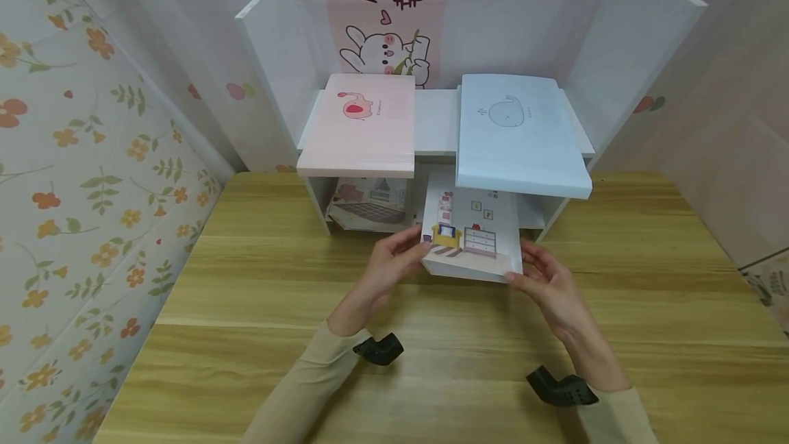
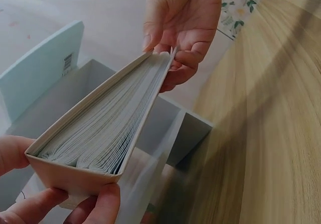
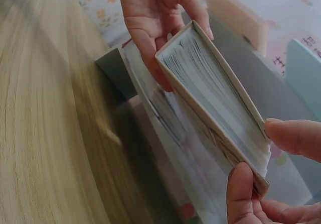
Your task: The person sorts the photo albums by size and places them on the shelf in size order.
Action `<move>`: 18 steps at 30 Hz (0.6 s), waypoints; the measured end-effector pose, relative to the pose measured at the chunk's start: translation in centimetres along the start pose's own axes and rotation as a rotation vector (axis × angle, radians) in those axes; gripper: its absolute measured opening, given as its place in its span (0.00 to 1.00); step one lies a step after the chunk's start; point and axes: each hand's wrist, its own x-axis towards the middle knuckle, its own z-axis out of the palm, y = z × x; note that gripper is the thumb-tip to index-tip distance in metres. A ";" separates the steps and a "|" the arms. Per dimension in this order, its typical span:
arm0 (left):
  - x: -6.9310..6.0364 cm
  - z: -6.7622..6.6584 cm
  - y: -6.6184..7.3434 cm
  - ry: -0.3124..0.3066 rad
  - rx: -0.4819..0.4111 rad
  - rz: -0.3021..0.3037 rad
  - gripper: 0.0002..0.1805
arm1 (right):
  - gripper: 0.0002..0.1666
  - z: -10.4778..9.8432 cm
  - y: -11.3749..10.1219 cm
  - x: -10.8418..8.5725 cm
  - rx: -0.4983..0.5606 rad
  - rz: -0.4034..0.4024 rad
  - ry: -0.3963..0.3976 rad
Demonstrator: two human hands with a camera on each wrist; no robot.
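Observation:
Both hands hold a thick photo album [image 1: 474, 225] whose white cover shows drawn furniture, at the front of a white shelf unit [image 1: 437, 122]. On its left side, my left hand [image 1: 388, 262] grips the album with the thumb on the cover. At the near right corner my right hand [image 1: 545, 283] pinches it, thumb on top. The album's far part lies under an overhanging light blue album [image 1: 520, 132]. From the left wrist view, its packed page edges [image 2: 110, 118] show between stiff covers. The right wrist view also shows the album [image 3: 215, 103] between both hands.
A pink album [image 1: 364, 122] with an elephant overhangs the unit's upper shelf at left. Beneath it, another illustrated album [image 1: 370, 204] lies in the lower compartment. Tall white side panels [image 1: 635, 53] rise at both ends. The unit stands on a wooden table [image 1: 259, 307].

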 end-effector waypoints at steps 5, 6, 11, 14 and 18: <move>0.6 0.4 -0.2 0.013 -0.022 0.005 0.27 | 0.42 -0.3 0.1 0.5 0.029 0.020 0.003; 0.7 0.4 -0.3 0.015 -0.026 0.005 0.27 | 0.42 -0.4 0.1 0.6 0.040 0.020 0.002; 1.2 0.8 -0.4 0.011 -0.021 0.031 0.25 | 0.43 -0.8 0.3 1.1 0.062 0.017 0.004; 1.7 1.1 -0.6 0.021 -0.009 0.045 0.25 | 0.42 -1.0 0.4 1.5 0.070 0.026 0.023; 2.3 1.5 -0.7 0.047 0.014 0.035 0.25 | 0.41 -1.2 0.6 2.0 0.094 0.042 0.057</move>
